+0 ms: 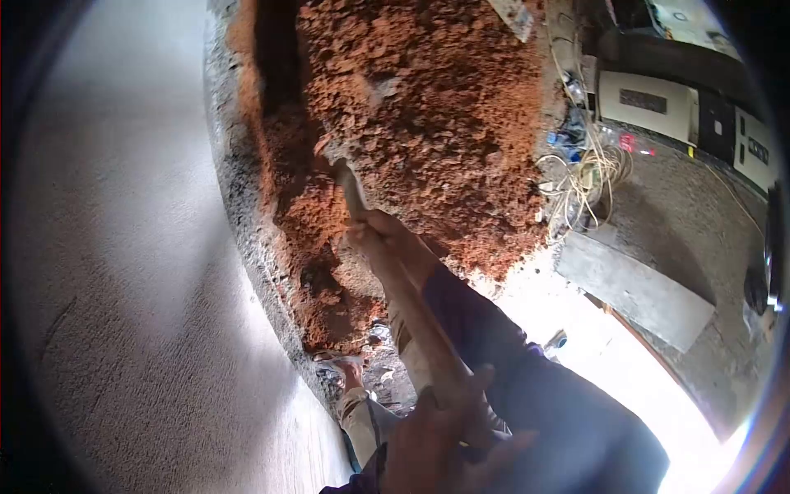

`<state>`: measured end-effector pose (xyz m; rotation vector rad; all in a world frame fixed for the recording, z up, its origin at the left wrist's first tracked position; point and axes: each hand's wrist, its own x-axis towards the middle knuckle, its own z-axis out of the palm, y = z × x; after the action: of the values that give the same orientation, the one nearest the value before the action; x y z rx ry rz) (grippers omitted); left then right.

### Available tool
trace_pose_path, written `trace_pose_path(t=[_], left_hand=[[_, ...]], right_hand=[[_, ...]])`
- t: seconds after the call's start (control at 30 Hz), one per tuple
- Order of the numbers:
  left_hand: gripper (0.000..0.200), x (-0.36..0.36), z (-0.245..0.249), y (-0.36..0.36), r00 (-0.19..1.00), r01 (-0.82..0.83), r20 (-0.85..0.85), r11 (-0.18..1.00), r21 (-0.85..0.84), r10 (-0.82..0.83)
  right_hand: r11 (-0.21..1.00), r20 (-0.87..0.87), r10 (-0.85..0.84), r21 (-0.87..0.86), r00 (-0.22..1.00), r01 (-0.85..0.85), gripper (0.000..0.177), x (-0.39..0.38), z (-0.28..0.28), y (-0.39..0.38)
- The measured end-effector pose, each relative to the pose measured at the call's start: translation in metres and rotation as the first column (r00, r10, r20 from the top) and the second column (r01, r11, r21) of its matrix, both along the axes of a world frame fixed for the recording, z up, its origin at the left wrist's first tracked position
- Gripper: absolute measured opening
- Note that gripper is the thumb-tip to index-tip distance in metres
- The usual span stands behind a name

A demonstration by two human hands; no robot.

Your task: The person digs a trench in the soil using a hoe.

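A long-handled digging tool (415,321) runs up and away from me over the red soil (436,123). Its head (333,152) rests against the dirt beside a dark trench, coated in earth, so its exact shape is hard to make out. My right hand (377,232) is closed round the upper part of the handle. Lower down, close to my body, my left hand (436,432) wraps the handle near its butt end; it is dim and slightly blurred.
A pale rough wall (123,272) with a grey broken edge (234,165) borders the trench on the left. To the right lie tangled cables (588,185), a grey board (634,288) and cream panels (646,103). My foot (350,375) stands at the trench's near end.
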<state>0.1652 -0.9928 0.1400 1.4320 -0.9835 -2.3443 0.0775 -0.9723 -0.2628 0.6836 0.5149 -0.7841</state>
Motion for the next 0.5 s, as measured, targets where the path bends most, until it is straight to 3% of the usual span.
trace_pose_path(t=[0.1,0.17,0.23,0.3,0.33,0.4,0.43,0.47,0.5], left_hand=[[0.061,0.002,0.026,-0.002,0.970,0.230,-0.080,0.973,-0.001,-0.229],[0.061,0.013,0.034,-0.006,0.939,0.330,-0.085,0.943,-0.044,-0.332],[0.060,0.034,0.041,-0.003,0.903,0.423,-0.035,0.902,-0.092,-0.427],[0.060,0.065,0.043,0.000,0.851,0.525,0.063,0.841,-0.128,-0.521],[0.060,0.084,0.042,0.003,0.819,0.574,0.124,0.809,-0.127,-0.561],[0.060,0.123,0.022,0.020,0.698,0.697,0.299,0.714,-0.070,-0.651],[0.059,0.139,0.002,0.037,0.594,0.761,0.412,0.648,-0.011,-0.691],[0.059,0.156,-0.027,0.055,0.489,0.808,0.481,0.586,0.065,-0.727],[0.051,0.166,-0.076,0.086,0.351,0.862,0.765,0.505,-0.040,-0.539]], right_hand=[[1.000,-0.070,-0.015,0.010,0.997,0.016,0.016,-0.052,0.077,0.017],[0.999,-0.350,0.016,0.050,0.937,0.002,0.018,-0.079,0.123,0.027],[0.986,-0.324,-0.089,0.102,0.942,0.128,0.016,-0.105,0.155,0.042],[0.937,-0.535,-0.102,0.231,0.839,0.261,0.014,-0.109,0.194,0.050],[0.939,-0.532,-0.092,0.236,0.842,0.252,0.014,-0.100,0.213,0.046],[0.935,-0.903,0.036,0.182,0.428,0.304,0.020,-0.076,0.235,0.045],[0.941,-0.901,0.053,0.190,0.432,0.280,0.020,-0.067,0.227,0.049],[0.919,-0.946,0.033,0.155,0.321,0.363,0.017,-0.058,0.218,0.056],[0.896,-0.979,0.012,0.101,0.205,0.431,0.016,-0.051,0.207,0.065]])
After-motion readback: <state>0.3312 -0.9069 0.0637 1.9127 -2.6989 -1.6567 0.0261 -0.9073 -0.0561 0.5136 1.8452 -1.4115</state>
